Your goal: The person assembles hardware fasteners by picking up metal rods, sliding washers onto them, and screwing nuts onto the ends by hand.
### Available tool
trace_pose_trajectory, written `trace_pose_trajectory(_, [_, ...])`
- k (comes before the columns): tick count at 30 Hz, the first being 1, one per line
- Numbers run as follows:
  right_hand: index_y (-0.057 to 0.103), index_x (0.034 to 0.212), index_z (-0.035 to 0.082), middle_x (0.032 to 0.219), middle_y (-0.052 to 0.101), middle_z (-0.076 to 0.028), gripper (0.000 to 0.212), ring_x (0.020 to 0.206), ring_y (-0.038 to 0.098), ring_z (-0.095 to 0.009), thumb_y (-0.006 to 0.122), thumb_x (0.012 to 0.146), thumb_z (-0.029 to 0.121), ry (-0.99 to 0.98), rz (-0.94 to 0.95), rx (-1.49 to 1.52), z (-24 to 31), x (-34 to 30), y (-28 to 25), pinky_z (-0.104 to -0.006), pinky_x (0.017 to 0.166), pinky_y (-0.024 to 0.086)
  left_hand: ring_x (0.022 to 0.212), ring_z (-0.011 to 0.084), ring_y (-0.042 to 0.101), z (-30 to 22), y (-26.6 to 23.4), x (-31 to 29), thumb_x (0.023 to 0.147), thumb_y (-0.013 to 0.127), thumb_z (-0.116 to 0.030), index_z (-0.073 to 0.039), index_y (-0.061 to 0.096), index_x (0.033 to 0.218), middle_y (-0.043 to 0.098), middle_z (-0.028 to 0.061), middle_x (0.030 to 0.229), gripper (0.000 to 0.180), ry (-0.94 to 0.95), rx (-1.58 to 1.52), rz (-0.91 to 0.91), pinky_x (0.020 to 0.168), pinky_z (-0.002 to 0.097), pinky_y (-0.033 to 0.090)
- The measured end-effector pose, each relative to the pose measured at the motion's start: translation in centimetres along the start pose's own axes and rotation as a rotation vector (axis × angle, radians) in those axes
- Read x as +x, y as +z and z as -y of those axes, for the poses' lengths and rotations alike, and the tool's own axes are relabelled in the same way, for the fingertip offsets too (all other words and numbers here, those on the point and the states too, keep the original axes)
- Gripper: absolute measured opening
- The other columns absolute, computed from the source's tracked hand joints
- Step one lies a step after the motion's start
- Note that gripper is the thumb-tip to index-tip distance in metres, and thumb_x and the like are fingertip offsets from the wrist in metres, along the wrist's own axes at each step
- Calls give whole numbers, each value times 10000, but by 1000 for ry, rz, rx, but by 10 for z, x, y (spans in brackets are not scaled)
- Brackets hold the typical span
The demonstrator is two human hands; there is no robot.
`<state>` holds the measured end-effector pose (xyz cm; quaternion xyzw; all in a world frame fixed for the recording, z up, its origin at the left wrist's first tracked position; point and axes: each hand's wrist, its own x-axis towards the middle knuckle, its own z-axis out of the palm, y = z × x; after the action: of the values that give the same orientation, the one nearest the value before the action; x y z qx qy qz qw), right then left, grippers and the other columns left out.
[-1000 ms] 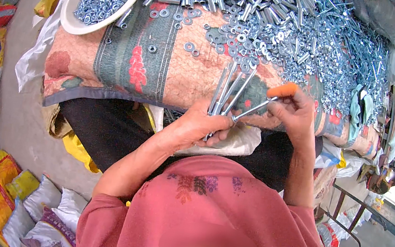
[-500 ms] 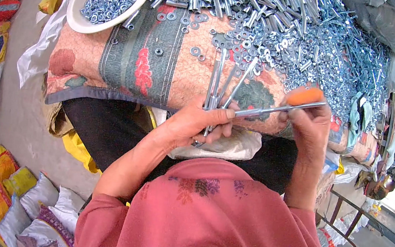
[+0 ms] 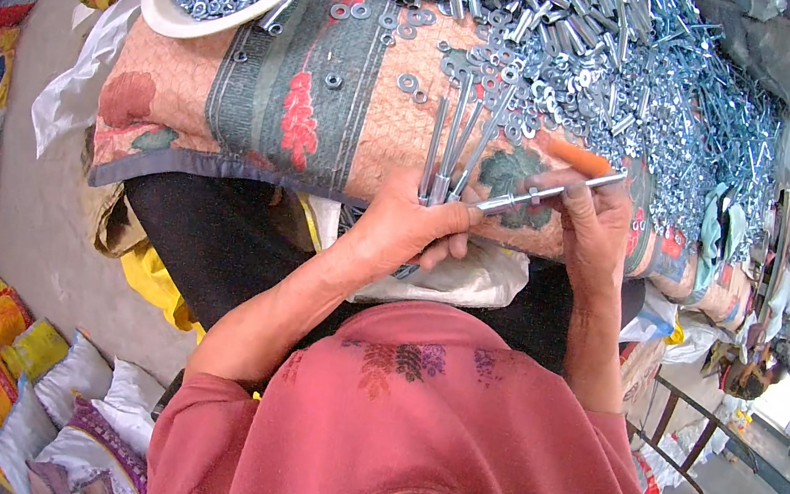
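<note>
My left hand (image 3: 409,231) is closed round several thin metal bolts (image 3: 454,144) that fan up and away from its fingers, some with shiny sleeves. Between its thumb and fingers it also pinches one end of a longer metal rod (image 3: 549,192), which slants up to the right and carries a tube-like part. My right hand (image 3: 593,219) grips the far part of that rod; its fingers are partly blurred. An orange cover (image 3: 579,159) appears to sit on one right finger. Both hands are over the near edge of the patterned cloth (image 3: 258,142).
A cream bowl (image 3: 157,11) of small rings stands at the far left. Heaped metal sleeves (image 3: 569,14), loose washers (image 3: 529,84) and a pile of long bolts (image 3: 727,112) cover the far side. Filled sacks (image 3: 73,384) lie on the floor at left.
My right hand has moved left along the rod, nearer my left hand. The orange cover has shifted left and up with it. The whole view has shifted slightly.
</note>
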<state>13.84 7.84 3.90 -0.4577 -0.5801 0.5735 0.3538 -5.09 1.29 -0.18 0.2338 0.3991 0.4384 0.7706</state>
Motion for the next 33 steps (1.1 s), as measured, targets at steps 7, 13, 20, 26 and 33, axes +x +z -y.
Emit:
trace_pose_trajectory(7, [468, 1153, -65, 818, 626, -109, 452, 745, 613, -172, 482, 903, 311, -22, 16, 16, -1, -4, -2, -275, 697, 482, 364, 70, 414, 4, 7, -1, 802, 584, -135, 5, 544, 940, 557, 51, 574, 201, 22, -15, 31, 325, 205, 288])
trace_pose_trajectory(13, [488, 1130, -65, 823, 640, -126, 442, 777, 617, -187, 452, 915, 319, 60, 80, 1, 4, -3, -2, -298, 742, 477, 364, 73, 427, 1, 0, 1, 789, 588, -124, -10, 543, 911, 559, 51, 561, 173, -21, -44, -32, 318, 205, 282])
trace_pose_trajectory(20, [445, 1178, -93, 857, 634, -159, 493, 793, 623, -221, 426, 921, 328, 128, 93, 43, 1, -1, -6, -329, 799, 472, 378, 65, 412, -5, 1, -2, 787, 620, -136, -25, 553, 856, 549, 50, 562, 147, -33, -32, -37, 320, 193, 266])
trace_pose_trajectory(26, [429, 1193, -88, 918, 623, -167, 503, 848, 615, -212, 438, 916, 332, 196, 263, 5, -7, 1, -24, -314, 778, 492, 369, 64, 401, 2, -5, 0, 789, 617, -133, -20, 553, 855, 547, 49, 563, 146, -14, -110, -1, 318, 190, 253])
trace_pose_trajectory(33, [450, 1190, -54, 964, 608, -157, 495, 824, 615, -207, 568, 853, 289, 235, 248, 19, 0, -4, -17, -308, 740, 509, 372, 64, 403, -2, -2, -3, 778, 611, -117, -27, 551, 841, 545, 49, 564, 125, -28, -121, -53, 314, 186, 242])
